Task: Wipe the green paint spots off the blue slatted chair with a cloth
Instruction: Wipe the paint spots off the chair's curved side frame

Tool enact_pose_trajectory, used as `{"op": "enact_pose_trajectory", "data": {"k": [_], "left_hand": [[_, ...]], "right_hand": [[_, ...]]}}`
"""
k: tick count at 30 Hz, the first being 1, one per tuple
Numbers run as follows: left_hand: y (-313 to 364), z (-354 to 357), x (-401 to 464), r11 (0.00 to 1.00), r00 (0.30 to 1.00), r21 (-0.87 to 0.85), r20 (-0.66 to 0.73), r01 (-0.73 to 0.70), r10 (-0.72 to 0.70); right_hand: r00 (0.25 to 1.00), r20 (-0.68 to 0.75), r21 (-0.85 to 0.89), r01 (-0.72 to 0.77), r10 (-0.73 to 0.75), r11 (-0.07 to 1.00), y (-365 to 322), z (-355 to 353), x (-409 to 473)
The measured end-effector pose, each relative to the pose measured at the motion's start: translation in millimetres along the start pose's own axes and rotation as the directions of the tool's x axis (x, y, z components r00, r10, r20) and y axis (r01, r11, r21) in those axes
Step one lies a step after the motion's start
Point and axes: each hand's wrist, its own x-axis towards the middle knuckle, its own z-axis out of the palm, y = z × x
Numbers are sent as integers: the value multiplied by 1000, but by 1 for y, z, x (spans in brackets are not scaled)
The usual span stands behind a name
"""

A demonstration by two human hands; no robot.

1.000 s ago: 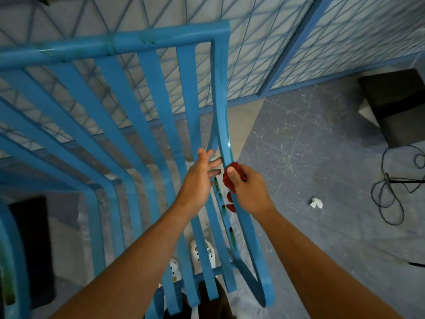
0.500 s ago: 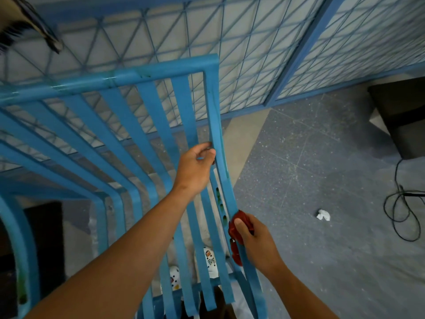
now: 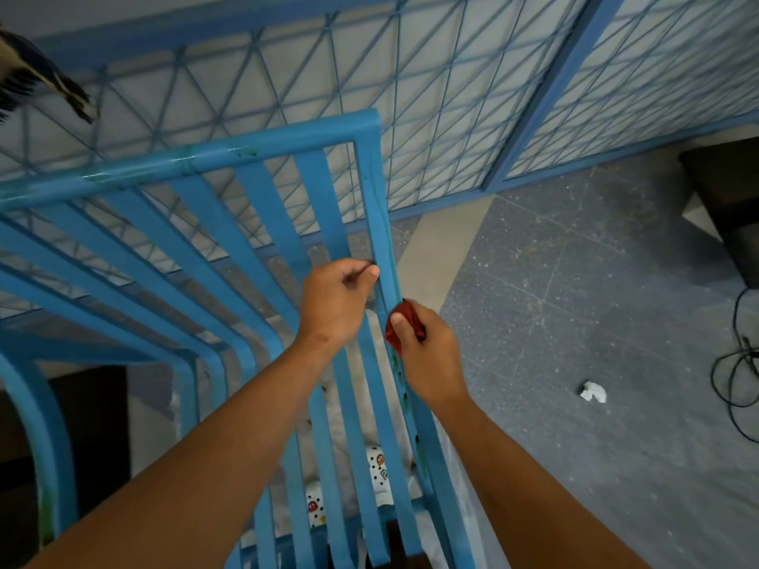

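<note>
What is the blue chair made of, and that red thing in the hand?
The blue slatted chair looks like painted metal, maybe wood: thin, smoothly bent slats with a satin coat. The red cloth looks like soft fabric, bunched under the right hand.

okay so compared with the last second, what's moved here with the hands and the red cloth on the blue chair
The right hand slid the red cloth down the blue chair's outer right rail, then back up to just below the left hand. The left hand, first open-fingered against the slats, curled round the slat beside that rail and stayed there. The right hand's grip on the cloth is unchanged. Green spots remain lower on the rail.
</note>
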Motion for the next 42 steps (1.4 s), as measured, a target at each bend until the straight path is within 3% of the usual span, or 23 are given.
{"op": "enact_pose_trajectory", "data": {"k": [4,8,14,20,25,29,35,42], "left_hand": [[0,0,2,997,999,54,-14,-51,52],[-1,-1,-1,996,997,48,5,-78,78],[4,-3,1,998,999,39,24,-40,39],[4,-4,6,999,997,7,69,36,-36],[8,-9,11,997,989,17,124,80,-82],[12,-13,15,995,992,78,111,54,-63],[16,-16,17,990,994,142,111,-23,8],[21,-17,20,986,991,167,133,-14,-8]], "right_hand": [[998,-48,-2,45,-45,999,3,-6,-2],[998,-69,51,3,1,999,23,-8,-28],[988,-136,79,-63,73,995,32,-9,-49],[977,-199,223,-31,77,974,-12,9,0],[994,-94,268,-36,63,963,-22,2,19],[995,-53,237,-66,80,969,-10,-8,1],[997,-47,56,-66,68,996,9,-21,-31],[996,-91,27,24,-22,999,-20,-5,6]]}}
